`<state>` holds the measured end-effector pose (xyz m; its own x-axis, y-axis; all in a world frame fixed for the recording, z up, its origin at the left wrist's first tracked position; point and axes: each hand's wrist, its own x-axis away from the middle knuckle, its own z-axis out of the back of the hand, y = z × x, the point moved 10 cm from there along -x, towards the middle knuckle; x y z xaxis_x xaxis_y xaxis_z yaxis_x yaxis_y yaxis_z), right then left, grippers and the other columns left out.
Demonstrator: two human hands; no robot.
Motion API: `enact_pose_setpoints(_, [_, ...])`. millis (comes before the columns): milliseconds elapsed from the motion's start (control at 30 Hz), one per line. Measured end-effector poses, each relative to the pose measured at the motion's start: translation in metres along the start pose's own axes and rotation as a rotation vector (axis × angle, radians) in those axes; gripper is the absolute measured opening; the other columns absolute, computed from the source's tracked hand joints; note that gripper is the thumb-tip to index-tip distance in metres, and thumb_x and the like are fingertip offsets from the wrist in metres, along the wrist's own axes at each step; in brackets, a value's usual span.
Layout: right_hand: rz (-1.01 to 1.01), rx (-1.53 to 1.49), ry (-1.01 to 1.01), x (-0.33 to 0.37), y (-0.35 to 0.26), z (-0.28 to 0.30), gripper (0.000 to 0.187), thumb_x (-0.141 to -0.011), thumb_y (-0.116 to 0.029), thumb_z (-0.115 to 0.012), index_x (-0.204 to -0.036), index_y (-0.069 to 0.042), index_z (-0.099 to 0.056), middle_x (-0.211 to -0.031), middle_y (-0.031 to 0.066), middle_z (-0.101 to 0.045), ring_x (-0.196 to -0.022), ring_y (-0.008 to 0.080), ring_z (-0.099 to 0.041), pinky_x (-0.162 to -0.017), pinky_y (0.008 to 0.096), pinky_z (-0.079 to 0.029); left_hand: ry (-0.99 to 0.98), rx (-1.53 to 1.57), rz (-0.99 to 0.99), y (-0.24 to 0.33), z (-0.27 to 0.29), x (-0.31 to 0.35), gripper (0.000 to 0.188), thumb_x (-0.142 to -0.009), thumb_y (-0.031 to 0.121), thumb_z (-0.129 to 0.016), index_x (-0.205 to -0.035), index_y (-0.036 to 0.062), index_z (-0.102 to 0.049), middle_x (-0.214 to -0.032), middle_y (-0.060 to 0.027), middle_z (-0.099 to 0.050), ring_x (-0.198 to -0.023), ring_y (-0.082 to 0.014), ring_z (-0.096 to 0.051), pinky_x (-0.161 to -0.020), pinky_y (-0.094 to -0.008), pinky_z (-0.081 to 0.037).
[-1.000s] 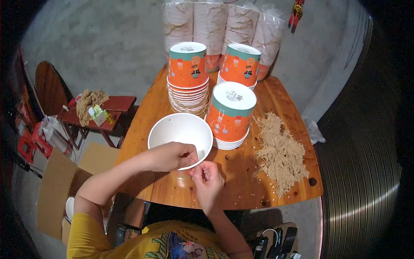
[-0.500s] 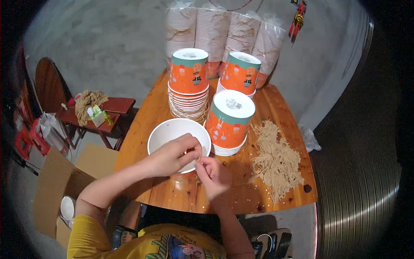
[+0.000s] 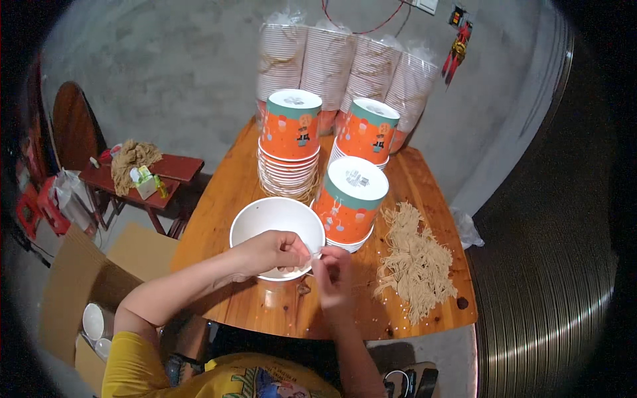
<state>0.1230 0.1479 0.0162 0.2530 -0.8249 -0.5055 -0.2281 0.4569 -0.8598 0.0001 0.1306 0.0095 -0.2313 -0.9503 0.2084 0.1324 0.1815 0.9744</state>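
My left hand (image 3: 277,253) reaches over the white inside of an open paper bucket (image 3: 255,222), its fingers closed in a pinch by the right rim. Just outside that rim is my right hand (image 3: 334,273), with thumb and fingertips pinched close to the left fingertips. Whatever lies between the fingertips is too small to make out. Right behind my hands stands an upside-down stack of orange paper buckets (image 3: 345,211) with green bands and white bottoms. To the right lies a loose heap of tan cords (image 3: 419,262), with small white bits scattered about it.
Two more upside-down bucket stacks, a left one (image 3: 289,132) with cords hanging round its rims and a right one (image 3: 367,132), stand farther back. Tall plastic-wrapped stacks (image 3: 325,63) line the wall. A cardboard box (image 3: 73,292) sits left of the wooden table (image 3: 219,298); beyond is a red bench (image 3: 179,166).
The view has tilted up a little, so the table sits lower in the picture. My right hand has shifted slightly outward from the left one at the bucket's rim.
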Motion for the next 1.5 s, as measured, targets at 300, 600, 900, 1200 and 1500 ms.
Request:
enact_pose_setpoints(300, [-0.235, 0.518, -0.533, 0.004, -0.03, -0.012, 0.011, -0.085, -0.014, -0.065, -0.088, -0.004, -0.061, -0.072, 0.0014, -0.054, -0.062, 0.0104, -0.05, -0.059, 0.0249, -0.043, -0.017, -0.152, -0.192, 0.013, -0.009, -0.001, 0.017, -0.091, 0.017, -0.057, -0.097, 0.002, -0.06, -0.084, -0.0025, -0.062, -0.078, -0.0083, -0.055, -0.071, -0.0234, -0.045])
enact_pose_setpoints(600, [-0.09, 0.404, -0.278, -0.029, -0.019, -0.003, 0.01, -0.084, -0.012, -0.065, -0.085, -0.003, -0.061, -0.067, -0.0022, -0.055, -0.062, 0.0038, -0.048, -0.056, 0.022, -0.041, -0.115, -0.221, -0.132, 0.012, -0.016, 0.003, 0.02, -0.091, 0.019, -0.054, -0.095, 0.0024, -0.064, -0.08, 0.0016, -0.058, -0.073, -0.0065, -0.049, -0.068, -0.0215, -0.041])
enact_pose_setpoints(900, [-0.321, 0.312, -0.192, 0.003, -0.01, 0.008, 0.014, -0.086, -0.016, -0.064, -0.084, -0.002, -0.063, -0.066, -0.004, -0.054, -0.061, 0.0032, -0.047, -0.056, 0.0209, -0.039, -0.084, -0.086, -0.059, 0.006, -0.013, -0.002, 0.016, -0.089, 0.013, -0.055, -0.095, 0.0, -0.064, -0.078, 0.0015, -0.058, -0.067, -0.0041, -0.046, -0.06, -0.0187, -0.038])
enact_pose_setpoints(1200, [-0.403, 0.029, -0.138, 0.016, 0.014, 0.0, 0.013, -0.088, -0.014, -0.063, -0.087, -0.001, -0.062, -0.073, -0.0045, -0.055, -0.067, 0.003, -0.047, -0.06, 0.0196, -0.039, -0.081, -0.027, -0.054, 0.001, -0.012, -0.007, 0.016, -0.091, 0.012, -0.056, -0.098, -0.0007, -0.061, -0.078, 0.0007, -0.057, -0.067, -0.004, -0.048, -0.061, -0.0184, -0.04])
enact_pose_setpoints(1500, [-0.403, 0.152, -0.022, 0.021, -0.006, -0.005, 0.01, -0.086, -0.01, -0.065, -0.084, -0.001, -0.064, -0.073, -0.0027, -0.058, -0.064, 0.0051, -0.051, -0.055, 0.0226, -0.04, -0.083, 0.108, 0.019, -0.005, -0.012, -0.005, 0.014, -0.091, 0.013, -0.057, -0.099, 0.0027, -0.058, -0.082, 0.0014, -0.06, -0.071, -0.0039, -0.054, -0.063, -0.018, -0.044])
